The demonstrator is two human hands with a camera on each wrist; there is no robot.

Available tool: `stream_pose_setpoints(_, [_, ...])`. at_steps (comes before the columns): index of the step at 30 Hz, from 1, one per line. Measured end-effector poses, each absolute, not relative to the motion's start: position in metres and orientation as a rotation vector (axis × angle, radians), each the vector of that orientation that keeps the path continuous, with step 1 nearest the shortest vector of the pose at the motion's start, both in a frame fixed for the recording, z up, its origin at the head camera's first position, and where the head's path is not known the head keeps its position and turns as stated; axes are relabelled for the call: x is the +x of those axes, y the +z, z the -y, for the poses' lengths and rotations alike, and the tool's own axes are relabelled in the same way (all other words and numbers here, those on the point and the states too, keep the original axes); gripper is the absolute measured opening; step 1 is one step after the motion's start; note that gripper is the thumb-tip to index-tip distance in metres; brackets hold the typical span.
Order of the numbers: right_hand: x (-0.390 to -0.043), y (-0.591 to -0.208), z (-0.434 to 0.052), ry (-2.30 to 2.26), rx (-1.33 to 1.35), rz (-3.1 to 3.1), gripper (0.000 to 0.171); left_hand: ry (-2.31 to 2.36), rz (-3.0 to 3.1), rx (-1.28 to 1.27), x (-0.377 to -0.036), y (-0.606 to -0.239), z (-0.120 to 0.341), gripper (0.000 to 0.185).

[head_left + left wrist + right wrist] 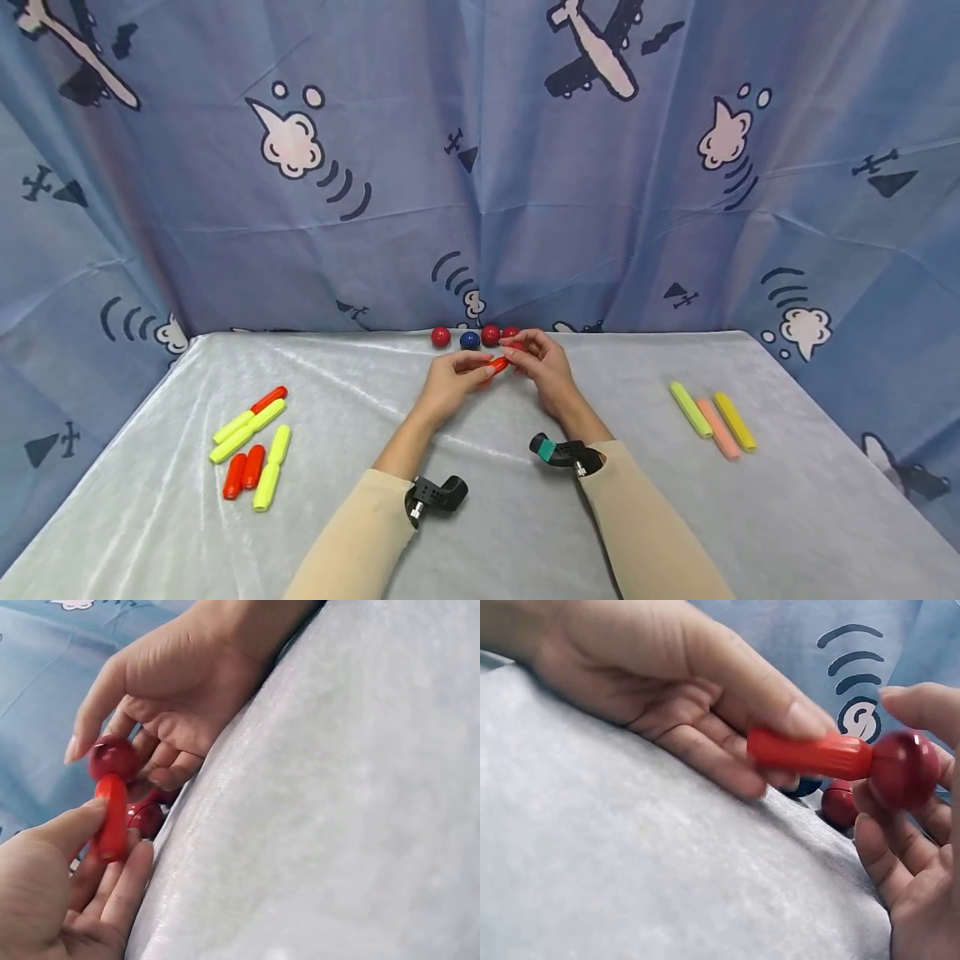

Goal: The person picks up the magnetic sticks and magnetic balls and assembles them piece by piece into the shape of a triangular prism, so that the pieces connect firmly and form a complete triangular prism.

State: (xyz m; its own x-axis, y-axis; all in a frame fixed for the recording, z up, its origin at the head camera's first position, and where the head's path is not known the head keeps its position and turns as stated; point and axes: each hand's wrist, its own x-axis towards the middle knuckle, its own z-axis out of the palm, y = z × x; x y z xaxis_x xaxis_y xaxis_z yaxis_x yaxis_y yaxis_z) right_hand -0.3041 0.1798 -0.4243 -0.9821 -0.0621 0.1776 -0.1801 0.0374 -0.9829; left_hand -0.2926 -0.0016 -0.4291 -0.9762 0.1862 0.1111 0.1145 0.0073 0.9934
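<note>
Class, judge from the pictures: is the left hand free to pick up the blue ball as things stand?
Probably not yet. The left hand pinches the red rod, joined to the red ball held by the right hand. The blue ball lies bare just beyond.

- A staged recording booth, not a lived-in room: a blue curtain (480, 167) printed with cartoon planes and clouds walls off every side.
- A table under pale, shiny cloth (480, 517) carries sorted plastic sticks (251, 446) and balls (441, 337).
</note>
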Motion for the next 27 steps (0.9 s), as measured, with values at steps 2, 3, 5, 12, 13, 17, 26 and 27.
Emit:
stream_pose_setpoints(2, [-0.303,-0.425,-0.179,2.028,0.322,2.249,0.031,2.261,-2.103,0.262,-0.293,-0.428,0.003,0.029])
stream_pose_setpoints(3, [-0.302,-0.426,-0.178,1.976,0.357,2.282,0.031,2.309,-2.064,0.23,-0.293,-0.428,0.004,0.03])
stream_pose_setpoints(5, [-0.301,-0.426,-0.177,1.883,0.427,2.342,0.031,2.38,-1.999,0.18,-0.294,-0.428,0.005,0.032])
stream_pose_setpoints(12, [-0.3,-0.431,-0.176,1.713,0.522,2.478,0.031,2.417,-1.913,0.167,-0.292,-0.429,0.005,0.035])
stream_pose_setpoints(13, [-0.299,-0.432,-0.176,1.707,0.518,2.484,0.031,2.419,-1.907,0.153,-0.292,-0.43,0.004,0.034])
stream_pose_setpoints(17, [-0.297,-0.434,-0.177,1.683,0.469,2.49,0.027,2.452,-1.829,0.028,-0.291,-0.43,0.002,0.032])
stream_pose_setpoints(26, [-0.3,-0.432,-0.175,1.688,0.407,2.493,0.026,2.473,-2.046,-0.139,-0.303,-0.408,0.015,0.027])
stream_pose_setpoints(27, [-0.3,-0.431,-0.175,1.694,0.403,2.485,0.025,2.39,-2.193,-0.079,-0.307,-0.405,0.017,0.026])
